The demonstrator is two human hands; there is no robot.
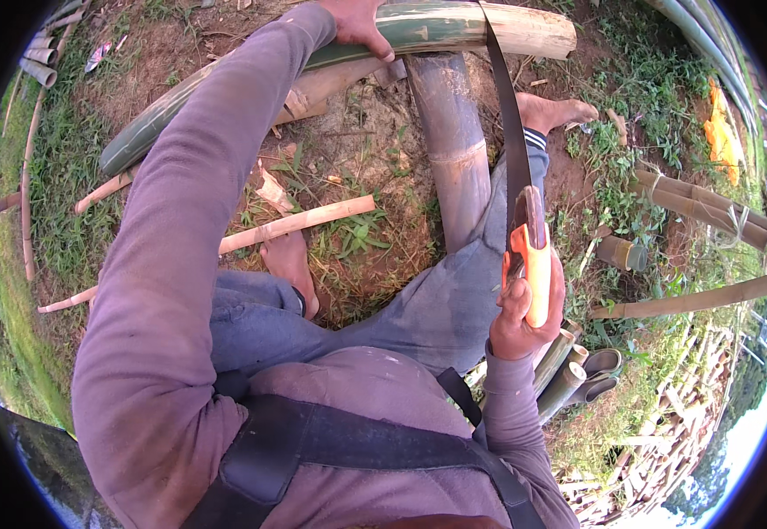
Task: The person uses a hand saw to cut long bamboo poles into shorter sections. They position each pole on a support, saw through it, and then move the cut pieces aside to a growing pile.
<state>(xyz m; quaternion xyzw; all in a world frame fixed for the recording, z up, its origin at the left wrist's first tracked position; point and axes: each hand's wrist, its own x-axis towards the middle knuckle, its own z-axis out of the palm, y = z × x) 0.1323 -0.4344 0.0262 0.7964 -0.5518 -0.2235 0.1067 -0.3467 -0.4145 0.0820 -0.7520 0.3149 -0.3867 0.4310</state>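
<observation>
My right hand (529, 309) is closed round the orange handle of a hand saw (513, 141). The saw's long dark blade points away from me, and its far end meets the green bamboo pole (436, 28) near the pale, peeled right end. At the top edge of the view my left hand (359, 22) grips that pole, thumb on the near side; its other fingers are partly out of view. The pole lies crosswise over a thick greyish bamboo piece (458, 150), which runs toward me between my legs.
A split bamboo strip (299, 222) lies across my left foot. To the right are tied bamboo poles (705, 207), a short bamboo piece (621, 253) and an orange cloth or plastic (722, 137). Cut bamboo tubes (562, 388) and dark footwear (599, 375) sit by my right arm.
</observation>
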